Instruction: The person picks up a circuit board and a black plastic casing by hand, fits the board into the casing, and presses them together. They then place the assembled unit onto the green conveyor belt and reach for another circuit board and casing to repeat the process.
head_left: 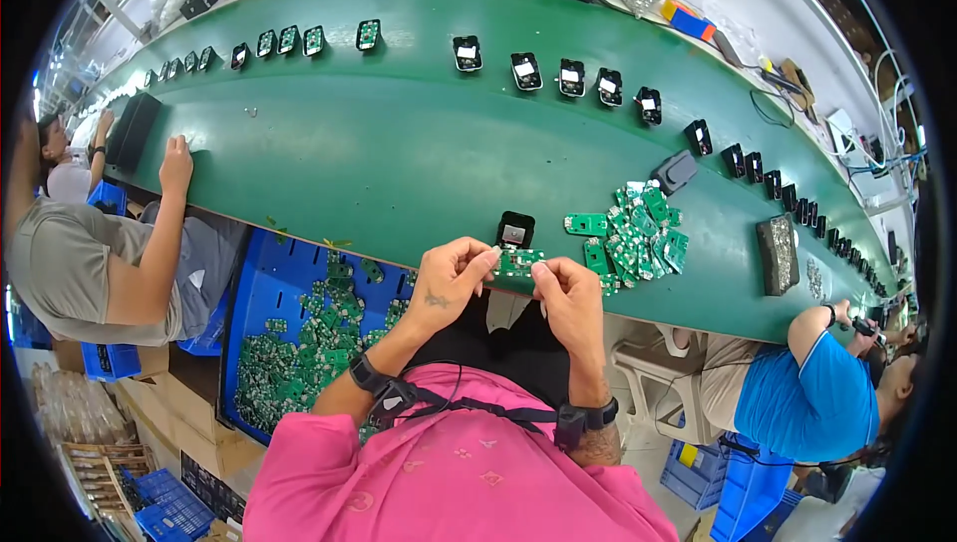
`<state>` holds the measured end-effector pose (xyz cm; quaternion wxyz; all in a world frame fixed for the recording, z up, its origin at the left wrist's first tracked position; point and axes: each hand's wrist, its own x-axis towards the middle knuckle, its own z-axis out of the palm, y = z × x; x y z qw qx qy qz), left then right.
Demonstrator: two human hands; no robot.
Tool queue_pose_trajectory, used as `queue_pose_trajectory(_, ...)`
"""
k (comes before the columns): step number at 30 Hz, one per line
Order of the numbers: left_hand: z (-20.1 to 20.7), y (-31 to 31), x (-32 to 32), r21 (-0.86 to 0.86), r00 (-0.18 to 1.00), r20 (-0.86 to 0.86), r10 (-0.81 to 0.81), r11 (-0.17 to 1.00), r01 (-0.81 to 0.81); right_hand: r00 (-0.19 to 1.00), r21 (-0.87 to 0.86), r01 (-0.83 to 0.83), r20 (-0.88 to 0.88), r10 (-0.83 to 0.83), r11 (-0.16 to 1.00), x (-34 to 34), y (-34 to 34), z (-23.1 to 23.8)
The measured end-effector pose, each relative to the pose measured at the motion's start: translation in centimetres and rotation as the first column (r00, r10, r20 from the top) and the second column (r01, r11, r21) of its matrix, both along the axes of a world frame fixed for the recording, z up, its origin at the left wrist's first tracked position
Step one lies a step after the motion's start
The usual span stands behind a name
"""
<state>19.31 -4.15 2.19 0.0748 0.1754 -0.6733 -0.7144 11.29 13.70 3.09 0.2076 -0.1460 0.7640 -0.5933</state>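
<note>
Hands meet at the near edge of the green bench [399,163]: the left hand [454,278] and right hand [568,298] both pinch one small green circuit board [518,262] between fingertips. Gripping it by its edges seems wisest. One black housing [515,228] sits just behind; a heap of boards [633,233], too many to count, lies right.

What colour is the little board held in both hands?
Green circuit board, clearest in the head view.
</note>
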Motion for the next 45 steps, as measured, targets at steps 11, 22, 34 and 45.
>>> queue_pose_trajectory(11, -1.8, 0.8, -2.3, -0.709, 0.938, -0.297, -0.181, 0.700, -0.089, 0.922, -0.261, 0.240, 0.364, -0.135, 0.935, 0.5, 2.7, -1.1)
queue_pose_trajectory(22, -2.8, 0.6, -2.6, -0.673, 0.929, -0.324, -0.179, 0.733, -0.093, 0.935, -0.196, 0.179, 0.338, -0.105, 0.964, -0.1, 0.8, -1.9)
queue_pose_trajectory(34, -3.0, 0.7, -3.0, -0.652, 0.923, -0.358, -0.143, 0.746, -0.137, 0.922, -0.148, 0.192, 0.366, -0.126, 0.970, -0.4, 1.2, -2.0)
queue_pose_trajectory(45, 0.3, -1.3, -1.7, -0.349, 0.977, -0.102, -0.188, 0.926, 0.142, 0.939, -0.074, 0.216, 0.290, -0.186, 0.974, -0.1, -0.3, -2.7)
